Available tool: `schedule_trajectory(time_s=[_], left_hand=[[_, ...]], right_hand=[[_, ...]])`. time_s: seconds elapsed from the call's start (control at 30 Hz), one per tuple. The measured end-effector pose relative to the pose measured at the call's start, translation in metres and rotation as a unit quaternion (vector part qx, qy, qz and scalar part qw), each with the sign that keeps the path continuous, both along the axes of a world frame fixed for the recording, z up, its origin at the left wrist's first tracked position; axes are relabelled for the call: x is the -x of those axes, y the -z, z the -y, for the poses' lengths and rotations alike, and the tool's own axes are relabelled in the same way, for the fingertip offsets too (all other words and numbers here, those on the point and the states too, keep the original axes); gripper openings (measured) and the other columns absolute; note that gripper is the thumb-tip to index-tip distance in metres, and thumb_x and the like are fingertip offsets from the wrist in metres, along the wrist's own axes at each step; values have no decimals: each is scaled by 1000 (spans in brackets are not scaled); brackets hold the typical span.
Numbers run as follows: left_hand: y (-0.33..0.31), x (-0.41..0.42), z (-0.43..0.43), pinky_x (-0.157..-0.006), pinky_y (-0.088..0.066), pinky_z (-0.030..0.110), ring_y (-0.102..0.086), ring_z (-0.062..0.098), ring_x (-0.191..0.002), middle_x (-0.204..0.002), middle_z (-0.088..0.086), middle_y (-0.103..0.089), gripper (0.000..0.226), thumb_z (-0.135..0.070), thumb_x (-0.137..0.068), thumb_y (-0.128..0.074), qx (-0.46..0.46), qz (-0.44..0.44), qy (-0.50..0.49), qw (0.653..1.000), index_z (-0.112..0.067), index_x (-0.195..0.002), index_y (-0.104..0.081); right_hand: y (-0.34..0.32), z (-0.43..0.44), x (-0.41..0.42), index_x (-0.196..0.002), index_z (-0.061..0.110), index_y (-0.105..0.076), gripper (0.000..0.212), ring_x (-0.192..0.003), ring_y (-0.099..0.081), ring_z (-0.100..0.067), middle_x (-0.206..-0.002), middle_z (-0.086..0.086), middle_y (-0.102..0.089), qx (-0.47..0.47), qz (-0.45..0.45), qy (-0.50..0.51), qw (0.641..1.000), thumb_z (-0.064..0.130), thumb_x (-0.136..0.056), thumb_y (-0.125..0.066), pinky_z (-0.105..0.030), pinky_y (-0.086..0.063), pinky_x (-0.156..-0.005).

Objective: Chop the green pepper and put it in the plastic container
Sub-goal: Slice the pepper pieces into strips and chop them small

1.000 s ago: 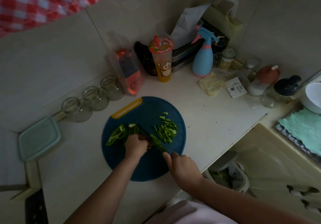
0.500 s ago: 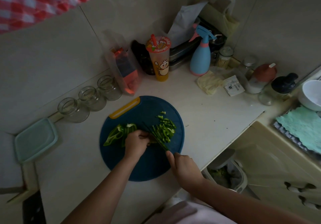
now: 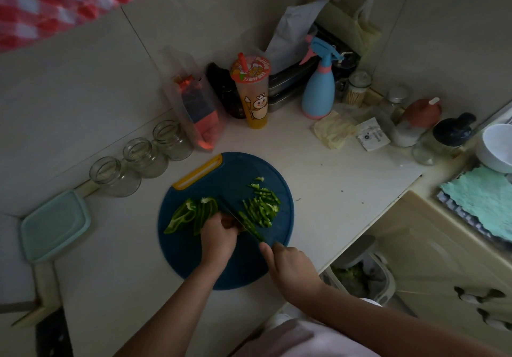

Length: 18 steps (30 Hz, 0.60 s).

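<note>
Green pepper (image 3: 191, 214), uncut part, lies on the left half of the blue cutting board (image 3: 221, 269), its right end held down under the curled fingers of the left hand (image 3: 217, 236). Right hand (image 3: 291, 265) is wrapped round the handle of the knife (image 3: 246, 222), blade just beside the left fingers. Cut strips (image 3: 261, 207) are heaped right of the blade. Teal plastic container (image 3: 54, 225) sits at the counter's far left, well apart from the board.

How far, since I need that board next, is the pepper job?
Done: a pile of strips lies on the board. In hand: the left hand holds the uncut pepper while the right hand slices with the knife. Left: about half the pepper to chop, then everything goes into the container, off to the left.
</note>
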<state>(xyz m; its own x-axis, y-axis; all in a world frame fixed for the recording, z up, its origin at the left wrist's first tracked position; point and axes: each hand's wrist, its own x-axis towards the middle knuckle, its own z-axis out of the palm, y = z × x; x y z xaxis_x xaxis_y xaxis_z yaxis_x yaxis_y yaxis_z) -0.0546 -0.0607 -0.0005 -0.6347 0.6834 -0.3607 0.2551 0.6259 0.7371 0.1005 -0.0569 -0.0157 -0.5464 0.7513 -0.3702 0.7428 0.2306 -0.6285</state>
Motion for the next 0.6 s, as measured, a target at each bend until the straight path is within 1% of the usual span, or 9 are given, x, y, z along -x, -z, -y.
schedule_trajectory(time_s=[0.07,0.13,0.2,0.27,0.37,0.47,0.5,0.6], left_hand=[[1,2,-1,-76,-51,35,-60,21,-75,-72,-3,-60,19,6,-80,-60,0,4,-1,1000,-13,-78,-60],[2,3,-1,-76,-53,38,-61,22,-76,-71,-5,-60,25,5,-79,-62,0,6,0,1000,-18,-72,-58],[2,4,-1,-74,-54,39,-61,22,-74,-69,-5,-60,32,5,-79,-64,0,10,-1,1000,-23,-68,-55],[2,4,-1,-72,-53,37,-61,21,-72,-68,-5,-60,32,5,-78,-64,-2,14,0,1000,-24,-67,-55],[2,5,-2,-69,-51,34,-61,20,-69,-68,-5,-61,27,5,-79,-64,0,14,0,1000,-19,-68,-57],[2,5,-3,-68,-46,30,-59,14,-68,-69,-6,-60,16,5,-80,-62,6,16,2,1000,-11,-77,-61],[2,5,-3,-68,-44,28,-58,12,-69,-69,-6,-60,15,5,-80,-61,8,17,2,1000,-10,-79,-61],[3,8,-5,-68,-42,27,-59,16,-73,-72,-1,-62,14,6,-79,-60,17,26,1,1000,-8,-80,-62]], right_hand=[[1,1,0,-83,18,-42,43,-84,-60,-32,-83,-12,-61,2,-1,-3,1000,52,-98,-21,-35,-39,-69],[3,1,-1,-83,18,-41,43,-85,-60,-33,-86,-13,-63,4,4,-3,1000,52,-98,-21,-35,-38,-69],[3,0,-1,-82,18,-41,43,-85,-60,-33,-89,-13,-64,7,8,-1,1000,52,-98,-21,-35,-39,-69],[3,-1,-1,-83,19,-41,43,-85,-60,-33,-89,-13,-64,6,14,-5,1000,53,-98,-20,-36,-40,-70],[2,-3,-1,-85,18,-44,44,-86,-61,-32,-90,-13,-65,-8,25,-16,1000,53,-98,-20,-36,-40,-69],[2,-3,-1,-91,15,-50,50,-86,-61,-32,-91,-12,-65,-17,29,-21,999,54,-98,-19,-36,-41,-70],[2,-3,0,-91,16,-50,50,-86,-61,-31,-90,-12,-65,-14,29,-19,999,54,-98,-18,-36,-43,-71],[2,-4,2,-83,17,-47,50,-84,-61,-31,-88,-11,-64,13,23,-3,1000,55,-98,-19,-38,-46,-73]])
